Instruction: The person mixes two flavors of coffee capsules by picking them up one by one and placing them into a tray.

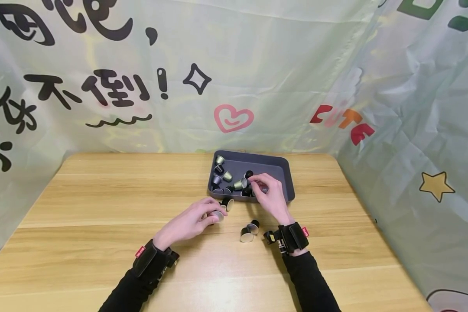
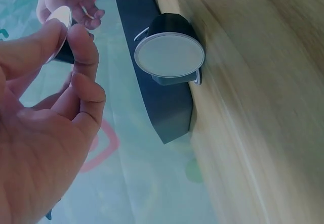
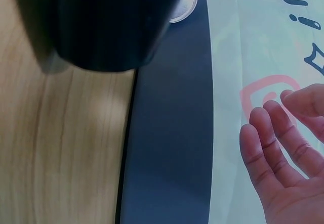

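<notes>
My left hand [image 1: 191, 219] pinches a coffee capsule [image 2: 63, 24] between thumb and fingers, its pale lid facing the thumb. Just past that hand, a black capsule [image 1: 229, 204] lies at the front edge of the dark grey tray [image 1: 271, 161], and the left wrist view shows another partly hidden behind it. Over the tray's front side hovers my right hand [image 1: 271, 195]; its fingers [image 3: 258, 148] are loosely bent, with nothing seen between them. Green, black and silvery capsules [image 1: 239, 185] lie tumbled in the tray's left and middle parts.
Two more black capsules [image 1: 247, 235] lie on the wooden table [image 1: 121, 195], left of the right wrist. A blurred dark object [image 3: 111, 21] fills the top of the right wrist view. Printed cloth [image 1: 277, 65] hangs behind the table and along its right side.
</notes>
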The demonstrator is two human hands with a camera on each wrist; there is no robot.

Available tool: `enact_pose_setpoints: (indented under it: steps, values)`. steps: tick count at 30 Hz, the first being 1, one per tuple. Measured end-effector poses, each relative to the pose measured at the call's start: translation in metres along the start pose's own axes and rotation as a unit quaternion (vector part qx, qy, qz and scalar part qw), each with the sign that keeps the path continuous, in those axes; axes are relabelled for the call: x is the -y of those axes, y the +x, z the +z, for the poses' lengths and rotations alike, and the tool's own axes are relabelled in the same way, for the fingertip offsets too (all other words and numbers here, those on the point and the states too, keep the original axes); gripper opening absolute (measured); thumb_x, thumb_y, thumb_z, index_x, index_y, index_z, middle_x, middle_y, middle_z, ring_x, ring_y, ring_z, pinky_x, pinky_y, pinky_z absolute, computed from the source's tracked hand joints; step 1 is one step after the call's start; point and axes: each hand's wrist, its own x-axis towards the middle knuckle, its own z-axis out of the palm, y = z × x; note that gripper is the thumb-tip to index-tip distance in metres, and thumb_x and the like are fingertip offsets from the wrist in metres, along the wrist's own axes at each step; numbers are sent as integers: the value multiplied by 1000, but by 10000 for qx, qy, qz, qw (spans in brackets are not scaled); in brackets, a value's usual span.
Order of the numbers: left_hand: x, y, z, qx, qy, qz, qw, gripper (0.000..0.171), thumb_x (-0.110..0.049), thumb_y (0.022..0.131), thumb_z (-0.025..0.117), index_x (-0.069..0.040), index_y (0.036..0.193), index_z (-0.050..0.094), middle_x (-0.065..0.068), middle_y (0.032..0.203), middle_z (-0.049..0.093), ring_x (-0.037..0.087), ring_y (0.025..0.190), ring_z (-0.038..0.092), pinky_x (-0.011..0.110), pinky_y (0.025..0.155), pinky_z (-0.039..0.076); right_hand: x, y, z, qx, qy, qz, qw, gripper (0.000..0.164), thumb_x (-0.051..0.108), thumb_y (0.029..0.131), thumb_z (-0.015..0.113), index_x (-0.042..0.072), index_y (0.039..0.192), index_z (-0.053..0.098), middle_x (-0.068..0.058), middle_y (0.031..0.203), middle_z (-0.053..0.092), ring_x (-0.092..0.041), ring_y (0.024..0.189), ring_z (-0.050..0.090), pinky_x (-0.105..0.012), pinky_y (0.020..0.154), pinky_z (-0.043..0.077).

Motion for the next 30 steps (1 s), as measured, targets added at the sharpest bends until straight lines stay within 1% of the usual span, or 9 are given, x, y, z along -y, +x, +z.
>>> enact_pose_setpoints:
  steps: [7,14,21,30]
  values:
    - [3,5,0,-302,-49,50,9995,24,-16,101,58,-12,122,68,6,124,62,15,103,61,32,93,55,-2,1,2,-4,-7,-35,10000,12,1,93,65,-3,100,74,-14,92,74,-11,73,64,-13,68,53]
    - [4,11,-1,-491,-101,-19,9987,21,-12,100,59,-13,119,68,7,124,62,15,101,61,31,89,55,-3,0,2,-15,-65,-15,10000,12,2,93,65,-1,100,75,-11,92,74,-15,74,66,-14,69,55]
    - [6,13,-3,-568,-159,-124,9982,22,-10,99,59,-14,118,69,7,122,63,16,100,60,29,87,52,-3,0,3,-24,-27,-26,10000,12,1,93,66,0,100,75,-12,91,74,-14,74,66,-14,69,55]
    - [12,16,-2,-705,-218,-192,9971,22,-10,99,59,-9,119,68,9,128,62,19,102,61,30,88,54,-3,0,3,-1,-23,-48,10000,12,1,93,65,-2,99,75,-13,89,74,-14,72,65,-15,68,54]
